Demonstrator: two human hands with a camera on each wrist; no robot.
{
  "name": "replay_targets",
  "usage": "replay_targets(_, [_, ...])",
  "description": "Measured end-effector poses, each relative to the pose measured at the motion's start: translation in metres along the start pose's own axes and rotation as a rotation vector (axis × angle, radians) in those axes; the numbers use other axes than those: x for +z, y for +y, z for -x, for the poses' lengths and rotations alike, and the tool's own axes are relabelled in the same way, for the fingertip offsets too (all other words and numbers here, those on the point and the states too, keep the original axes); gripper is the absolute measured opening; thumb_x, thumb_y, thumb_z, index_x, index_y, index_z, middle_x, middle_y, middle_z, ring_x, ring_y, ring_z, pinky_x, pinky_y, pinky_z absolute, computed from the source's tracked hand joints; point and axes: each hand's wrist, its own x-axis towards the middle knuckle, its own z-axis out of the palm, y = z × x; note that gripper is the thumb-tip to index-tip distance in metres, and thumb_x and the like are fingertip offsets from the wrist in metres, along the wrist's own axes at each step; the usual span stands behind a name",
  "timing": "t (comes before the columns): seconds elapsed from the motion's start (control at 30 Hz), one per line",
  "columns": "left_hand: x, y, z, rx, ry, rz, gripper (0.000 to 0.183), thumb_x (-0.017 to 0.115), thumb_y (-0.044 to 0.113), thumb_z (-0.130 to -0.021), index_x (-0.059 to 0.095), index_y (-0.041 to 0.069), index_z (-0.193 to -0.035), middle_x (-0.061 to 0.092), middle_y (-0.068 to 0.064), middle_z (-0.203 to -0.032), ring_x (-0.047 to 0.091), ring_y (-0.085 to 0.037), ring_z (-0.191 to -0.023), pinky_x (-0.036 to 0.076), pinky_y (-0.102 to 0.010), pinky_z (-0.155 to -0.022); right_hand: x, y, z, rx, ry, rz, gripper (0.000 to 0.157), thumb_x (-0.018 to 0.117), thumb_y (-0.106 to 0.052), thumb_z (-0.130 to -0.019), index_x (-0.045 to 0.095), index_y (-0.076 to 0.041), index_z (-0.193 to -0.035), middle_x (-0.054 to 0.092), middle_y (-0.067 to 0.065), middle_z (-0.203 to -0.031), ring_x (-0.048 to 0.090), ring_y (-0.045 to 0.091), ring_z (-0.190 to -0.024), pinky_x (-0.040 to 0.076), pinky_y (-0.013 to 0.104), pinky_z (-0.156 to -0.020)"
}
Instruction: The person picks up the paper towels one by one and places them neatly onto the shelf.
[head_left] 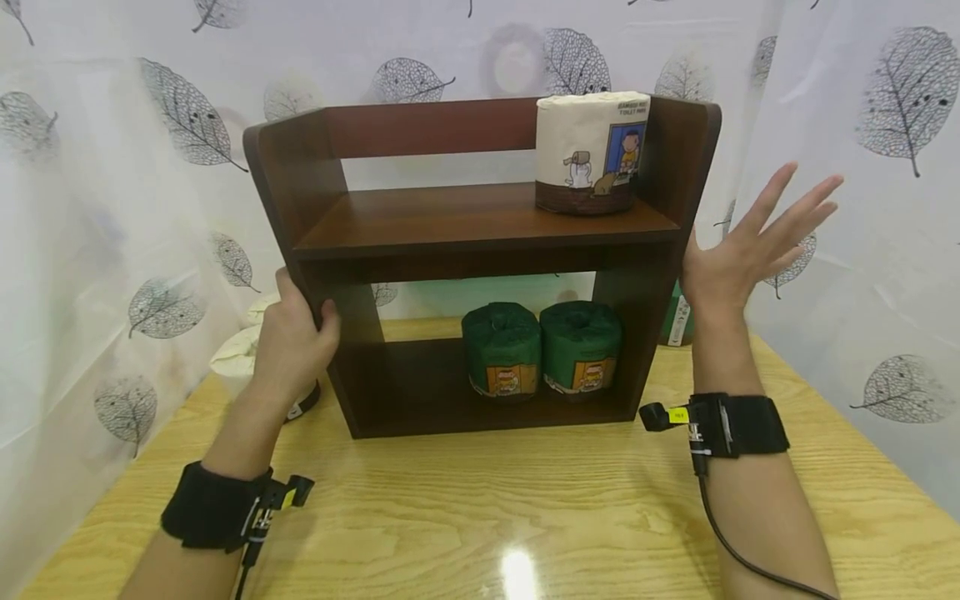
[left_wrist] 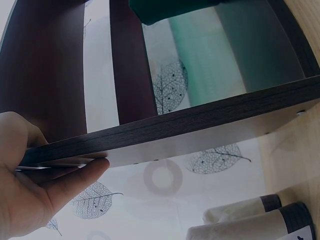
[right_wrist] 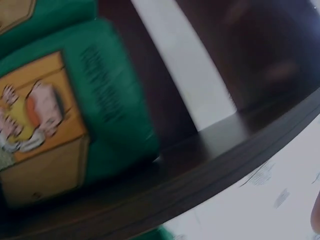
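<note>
Straps nearest; shelf, clamped by left grip, is seemingly steadied; spread right grip should be closed on it.

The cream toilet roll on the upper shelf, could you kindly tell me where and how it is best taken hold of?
Probably around the upper part of its rounded wall, coming from above and the front left. The cream toilet roll stands upright with free space above and to its left, while the shelf's right side panel sits close on its right.
</note>
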Motion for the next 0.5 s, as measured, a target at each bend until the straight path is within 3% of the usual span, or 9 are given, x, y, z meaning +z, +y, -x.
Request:
replay_targets(0.13, [0.0, 0.001, 0.0, -0.007, -0.003, -0.001, 0.047, 0.046, 0.021, -0.086, 0.028, -0.004, -0.122, 0.053, -0.026, -0.07, 0.056, -0.039, -0.062, 0.045, -0.052, -0.052, 0.01, 0.016, 0.012, 0.077, -0.159, 0.08, 0.104, 0.052, -0.077, -0.065, 0.007, -0.032, -0.147, -0.007, 0.014, -0.153, -0.021, 0.025, -0.135, -0.012, 0.06, -0.101])
replay_targets(0.23, [-0.001, 0.001, 0.0, -0.013, -0.01, -0.004, 0.048, 0.046, 0.021, -0.086, 0.027, -0.004, -0.123, 0.053, -0.026, -0.071, 0.056, -0.04, -0.063, 0.045, -0.052, -0.052, 0.014, 0.028, 0.019, 0.165, -0.396, 0.138, 0.1, 0.043, -0.08, -0.066, -0.003, -0.04, -0.146, -0.022, 0.003, -0.152, -0.027, 0.026, -0.132, -0.012, 0.068, -0.097])
replay_targets(0.37, [-0.001, 0.002, 0.0, -0.019, -0.017, -0.003, 0.049, 0.046, 0.022, -0.087, 0.027, -0.003, -0.124, 0.054, -0.026, -0.072, 0.057, -0.04, -0.064, 0.045, -0.052, -0.053, 0.018, 0.045, 0.028, 0.25, -0.734, 0.184, 0.1, 0.033, -0.082, -0.07, -0.013, -0.034, -0.144, -0.037, -0.005, -0.144, -0.034, 0.031, -0.128, -0.005, 0.078, -0.089])
replay_targets(0.5, [-0.001, 0.001, 0.0, -0.017, -0.014, 0.0, 0.049, 0.046, 0.021, -0.086, 0.027, -0.004, -0.123, 0.053, -0.026, -0.072, 0.056, -0.039, -0.064, 0.045, -0.052, -0.053, 0.021, 0.06, 0.036, 0.238, -0.95, 0.183, 0.099, 0.028, -0.079, -0.076, -0.015, -0.022, -0.145, -0.038, 0.0, -0.143, -0.034, 0.036, -0.127, -0.002, 0.081, -0.086])
